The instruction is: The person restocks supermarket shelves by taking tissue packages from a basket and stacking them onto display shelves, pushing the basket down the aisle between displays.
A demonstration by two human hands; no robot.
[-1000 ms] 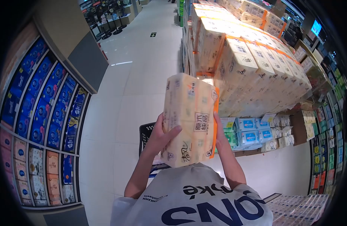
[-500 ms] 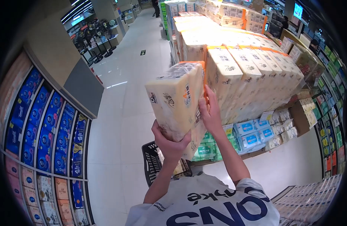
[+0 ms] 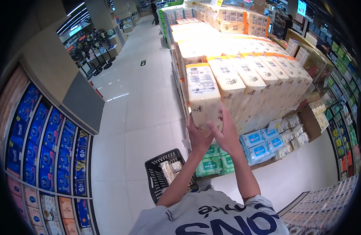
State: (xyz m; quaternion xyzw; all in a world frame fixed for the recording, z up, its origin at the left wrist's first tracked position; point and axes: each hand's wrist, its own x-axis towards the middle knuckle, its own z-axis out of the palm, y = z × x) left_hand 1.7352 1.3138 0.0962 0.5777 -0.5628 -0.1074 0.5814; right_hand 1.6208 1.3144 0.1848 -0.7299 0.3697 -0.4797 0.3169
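Observation:
A cream tissue pack point(image 3: 204, 96) with an orange strip at its far end sits at the left end of a row of like tissue packs point(image 3: 243, 74). My left hand point(image 3: 198, 135) grips its near lower end from the left. On the lower right side of the same pack lies my right hand point(image 3: 225, 135), thumb toward the front and fingertips partly hidden between it and its neighbour. Both hands are closed against the pack.
A black basket point(image 3: 149, 172) with several small packs stands on the floor at my left. Green wipes packs point(image 3: 209, 166) and blue wipes packs point(image 3: 259, 150) lie below the stack. Shelves of blue tissue packs point(image 3: 49, 149) line the left; a person point(image 3: 154, 13) stands far off.
The tissue pack has gone from a tilted hold at the stack's left to the end of the row, its end facing me. Both hands moved with it, and the basket shows more.

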